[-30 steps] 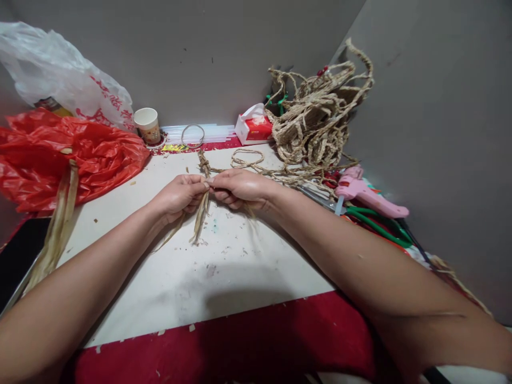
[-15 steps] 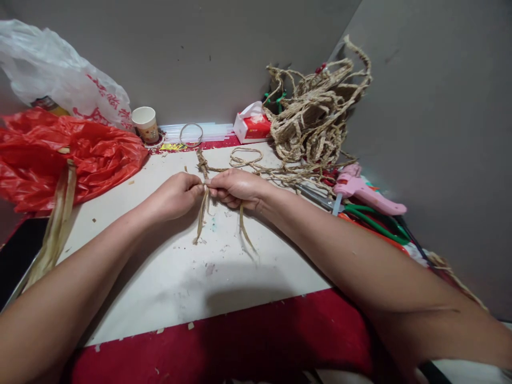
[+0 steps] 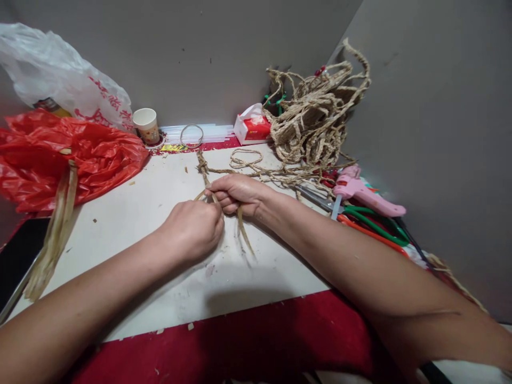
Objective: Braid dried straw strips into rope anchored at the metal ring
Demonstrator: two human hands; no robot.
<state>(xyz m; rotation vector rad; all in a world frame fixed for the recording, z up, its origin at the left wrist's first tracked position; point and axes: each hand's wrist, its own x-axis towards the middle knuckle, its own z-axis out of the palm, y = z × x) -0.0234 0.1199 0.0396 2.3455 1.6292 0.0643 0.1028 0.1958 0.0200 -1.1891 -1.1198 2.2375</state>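
Observation:
A short braid of dried plant fibre (image 3: 204,168) lies on the white board, its knotted end pointing away from me. My right hand (image 3: 236,194) pinches it where the strands part, and one loose strand (image 3: 245,232) hangs below the palm. Just below and to the left, my left hand (image 3: 196,226) is closed, back of the hand up, around a fibre strand (image 3: 214,197) running down from the braid. Its fingertips are hidden. Thin plaited cord (image 3: 256,170) reaches from the knot toward the right.
A big heap of braided rope (image 3: 312,117) fills the back right corner. Near my right forearm lie a pink glue gun (image 3: 360,189) and green-handled scissors (image 3: 376,224). A paper cup (image 3: 146,127), a tissue pack (image 3: 254,128) and a red plastic bag (image 3: 76,154) stand behind; flat fibre strips (image 3: 56,229) hang left.
My left hand has left its place beside the right fingertips and moved down and to the right, closing round a strand. My right hand keeps its pinch almost in place.

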